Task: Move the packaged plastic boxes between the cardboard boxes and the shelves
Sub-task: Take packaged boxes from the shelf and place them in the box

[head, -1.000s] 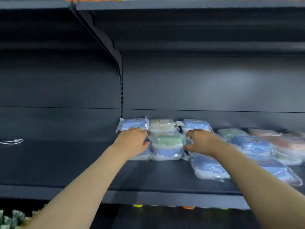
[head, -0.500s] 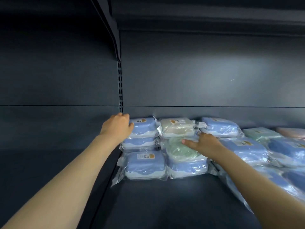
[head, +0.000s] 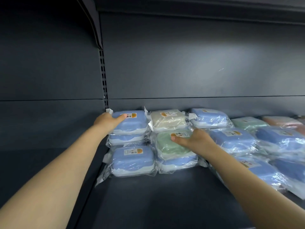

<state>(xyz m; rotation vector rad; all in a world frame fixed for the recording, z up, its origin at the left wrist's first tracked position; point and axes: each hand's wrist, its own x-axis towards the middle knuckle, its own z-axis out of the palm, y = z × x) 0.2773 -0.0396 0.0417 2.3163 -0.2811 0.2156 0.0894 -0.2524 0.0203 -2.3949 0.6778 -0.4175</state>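
Several plastic boxes wrapped in clear film are stacked on the dark shelf [head: 148,199]. My left hand [head: 108,122] holds the left edge of the top blue box [head: 133,124] in the back-left stack, thumb lying on its lid. My right hand [head: 196,140] grips the right side of a green box [head: 170,148], thumb on its lid beside the label. The green box sits on a blue one. A beige box [head: 167,120] stands behind it, and another blue box [head: 132,161] lies in front of the left stack.
More wrapped boxes, mostly blue [head: 234,141] with a green [head: 247,123] and a pink one [head: 283,122], crowd the shelf's right side. A slotted upright [head: 103,80] and bracket rise just left of the stacks. The back panel [head: 189,63] is close behind.
The view has closed in on the shelf. My left hand went from the front boxes to the back-left top blue box. My right hand moved onto the green box.
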